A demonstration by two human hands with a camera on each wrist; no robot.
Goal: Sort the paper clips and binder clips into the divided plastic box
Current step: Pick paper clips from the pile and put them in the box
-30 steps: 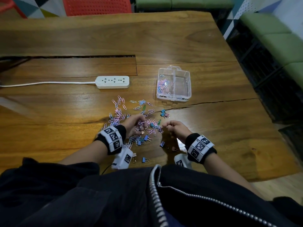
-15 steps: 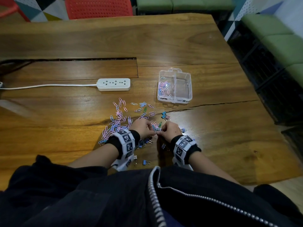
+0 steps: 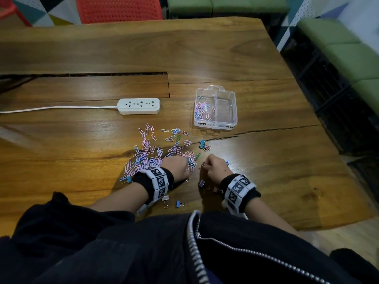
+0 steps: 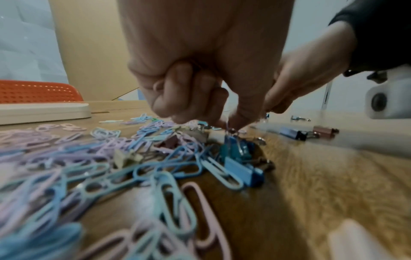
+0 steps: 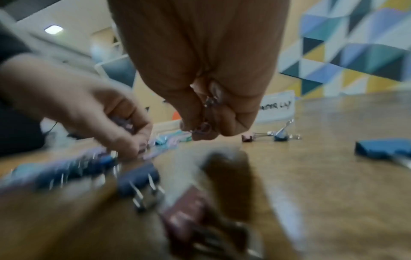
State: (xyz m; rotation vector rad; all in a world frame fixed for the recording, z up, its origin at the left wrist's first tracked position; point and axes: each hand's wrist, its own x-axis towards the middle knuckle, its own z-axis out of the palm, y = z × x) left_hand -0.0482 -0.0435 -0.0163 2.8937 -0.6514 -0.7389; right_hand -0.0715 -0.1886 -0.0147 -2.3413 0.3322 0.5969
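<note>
Pastel paper clips (image 3: 151, 152) lie in a loose pile on the wooden table (image 3: 266, 171). My left hand (image 3: 184, 162) is curled at the pile's right edge and pinches paper clips (image 4: 227, 121) just above a blue binder clip (image 4: 238, 149). Close beside it, my right hand (image 3: 205, 166) is curled round small binder clips (image 5: 206, 112) with silver wire handles. Binder clips (image 3: 180, 203) lie scattered near both wrists. The clear divided box (image 3: 233, 119) stands farther back, with paper clips (image 3: 202, 108) in its left compartment; its right compartment looks bare.
A white power strip (image 3: 139, 106) with its cord lies left of the box. Two more binder clips (image 3: 203, 144) sit between the pile and the box. A long slot (image 3: 82, 74) cuts the table at the back. The table's right edge (image 3: 332, 160) is close.
My right hand has drawn in a little toward my left hand at the pile's near edge. Both hands have stayed low over the clips.
</note>
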